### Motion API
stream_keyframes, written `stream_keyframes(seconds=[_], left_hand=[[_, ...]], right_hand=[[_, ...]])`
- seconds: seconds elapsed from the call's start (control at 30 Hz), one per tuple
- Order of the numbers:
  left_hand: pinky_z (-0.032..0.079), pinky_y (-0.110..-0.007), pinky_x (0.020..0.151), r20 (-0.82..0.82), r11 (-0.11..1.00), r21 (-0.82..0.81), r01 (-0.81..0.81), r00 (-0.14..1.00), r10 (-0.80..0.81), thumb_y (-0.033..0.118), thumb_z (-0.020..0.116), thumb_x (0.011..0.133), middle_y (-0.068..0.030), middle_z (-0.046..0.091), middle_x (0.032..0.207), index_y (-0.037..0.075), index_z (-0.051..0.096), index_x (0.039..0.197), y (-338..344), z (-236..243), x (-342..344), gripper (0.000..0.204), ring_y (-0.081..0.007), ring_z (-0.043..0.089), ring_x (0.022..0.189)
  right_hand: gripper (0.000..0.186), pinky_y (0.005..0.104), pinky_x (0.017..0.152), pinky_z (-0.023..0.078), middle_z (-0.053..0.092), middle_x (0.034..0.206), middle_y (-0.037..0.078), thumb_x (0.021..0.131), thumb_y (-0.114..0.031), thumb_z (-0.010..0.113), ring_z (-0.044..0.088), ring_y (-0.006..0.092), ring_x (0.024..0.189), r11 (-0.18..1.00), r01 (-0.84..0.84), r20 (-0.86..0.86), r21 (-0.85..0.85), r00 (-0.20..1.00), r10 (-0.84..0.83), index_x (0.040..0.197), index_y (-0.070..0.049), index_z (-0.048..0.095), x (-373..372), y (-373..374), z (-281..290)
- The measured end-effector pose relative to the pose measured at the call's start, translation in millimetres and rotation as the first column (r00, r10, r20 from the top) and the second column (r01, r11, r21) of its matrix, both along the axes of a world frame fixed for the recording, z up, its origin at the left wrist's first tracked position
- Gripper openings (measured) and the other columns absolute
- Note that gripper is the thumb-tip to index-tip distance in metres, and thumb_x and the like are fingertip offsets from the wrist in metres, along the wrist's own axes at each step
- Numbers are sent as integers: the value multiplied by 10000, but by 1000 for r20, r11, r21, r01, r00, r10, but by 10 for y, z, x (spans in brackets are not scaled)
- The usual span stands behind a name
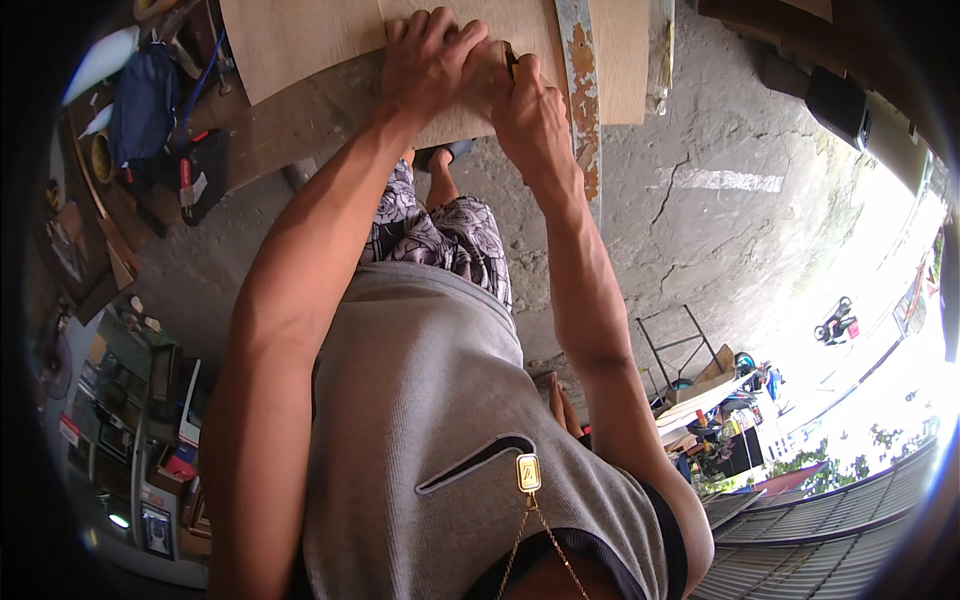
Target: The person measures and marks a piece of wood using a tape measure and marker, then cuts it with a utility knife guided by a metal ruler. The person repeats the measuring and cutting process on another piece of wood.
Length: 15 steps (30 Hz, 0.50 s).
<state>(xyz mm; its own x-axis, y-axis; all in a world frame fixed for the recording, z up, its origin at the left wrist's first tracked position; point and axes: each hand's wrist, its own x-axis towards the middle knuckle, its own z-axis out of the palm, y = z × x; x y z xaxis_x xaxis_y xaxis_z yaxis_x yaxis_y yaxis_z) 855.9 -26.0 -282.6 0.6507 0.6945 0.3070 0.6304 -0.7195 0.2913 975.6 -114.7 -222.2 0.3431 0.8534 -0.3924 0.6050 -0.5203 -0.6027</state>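
My left hand (432, 62) presses on a thin plywood board (298, 42) at the top of the view, fingers apart and slightly bent. Just right of it, my right hand (533, 120) grips a black and yellow tool (514, 62) that looks like a utility knife, held against the board. Its tip is hard to make out. A long metal strip with peeling paint (583, 120) lies along the right side, beside another pale wooden piece (625, 70).
A dark blue bag (142, 110) and red-and-black tools (200, 175) lie on the bench's left. My legs and feet are below the board on cracked concrete (720, 220). A wheeled metal frame (672, 340), motorbike (833, 322) and stacked clutter stand around the open doorway.
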Motion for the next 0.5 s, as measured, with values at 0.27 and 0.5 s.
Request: stream_keyframes(seconds=[0.27, 0.5], left_hand=[[387, -415, 707, 0, 999, -34, -2, 1000, 2, 312, 632, 853, -31, 514, 836, 206, 627, 944, -19, -46, -23, 140, -243, 537, 794], [380, -403, 706, 8, 998, -53, -12, 1000, 12, 306, 633, 841, -13, 515, 827, 250, 636, 953, -18, -58, -18, 126, -228, 528, 794]], right_hand=[[286, 610, 733, 448, 596, 785, 378, 969, -260, 408, 578, 571, 801, 995, 25, -68, -101, 997, -32, 1025, 20, 427, 16, 48, 59], [276, 564, 572, 501, 596, 674, 347, 943, -210, 456, 616, 518, 668, 997, 8, -26, -71, 1000, -10, 963, 65, 432, -8, 78, 103]])
